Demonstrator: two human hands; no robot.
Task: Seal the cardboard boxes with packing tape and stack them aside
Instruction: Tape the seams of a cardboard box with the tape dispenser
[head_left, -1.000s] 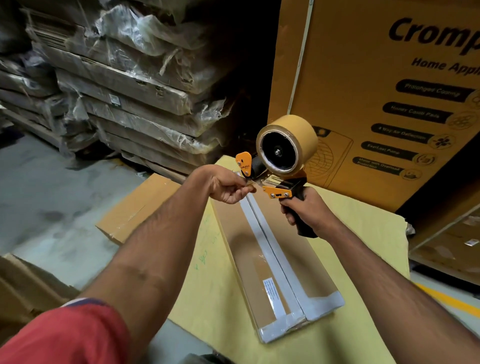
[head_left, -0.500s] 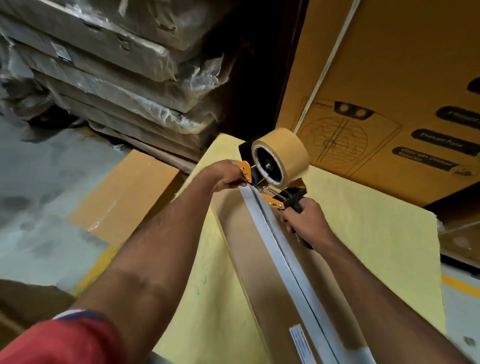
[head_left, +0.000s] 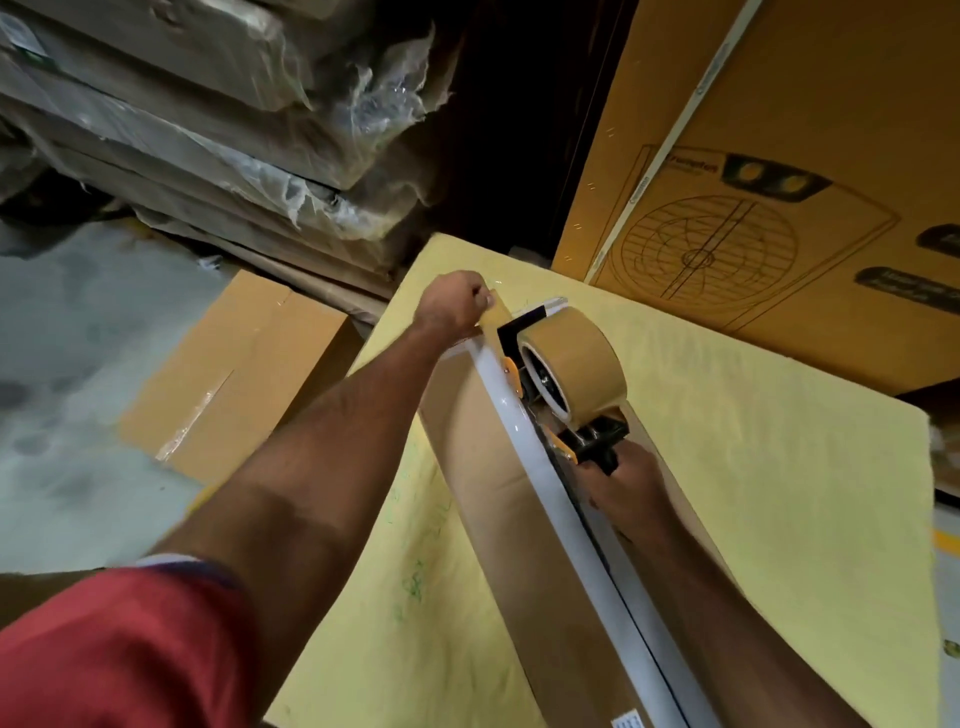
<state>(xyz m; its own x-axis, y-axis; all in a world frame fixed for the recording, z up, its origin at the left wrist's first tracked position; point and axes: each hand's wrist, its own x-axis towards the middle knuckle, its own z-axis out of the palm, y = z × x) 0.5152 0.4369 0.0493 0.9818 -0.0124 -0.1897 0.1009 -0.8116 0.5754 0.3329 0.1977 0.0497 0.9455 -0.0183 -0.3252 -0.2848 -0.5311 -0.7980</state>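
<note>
1. The right hand (head_left: 626, 493) is wrapped around the black handle of a tape dispenser (head_left: 566, 387), while the left hand (head_left: 457, 306), reaching farther out, pinches the free end of the brown packing tape (head_left: 496, 312) at the far end of the box.
2. Nearest, a red sleeve (head_left: 119, 649) fills the lower left corner.
3. A long, narrow cardboard box (head_left: 498, 514) runs from the near edge toward the far side, lying on a yellow padded sheet (head_left: 753, 467); white strips (head_left: 561, 514) flank its centre seam, and the dispenser sits on that seam near the far end.
4. The box looks light for its length and stiff along the edges, but likely to flex mid-span; holding it at both ends or under the middle would seem safest. The tape is thin, sticky and prone to folding on itself, so it wants tension.
5. To the left, a sealed flat carton (head_left: 234, 374) lies on the grey floor.
6. Farther off stand plastic-wrapped stacks (head_left: 234, 140) on the left and a large printed appliance carton (head_left: 779, 171) on the right.
</note>
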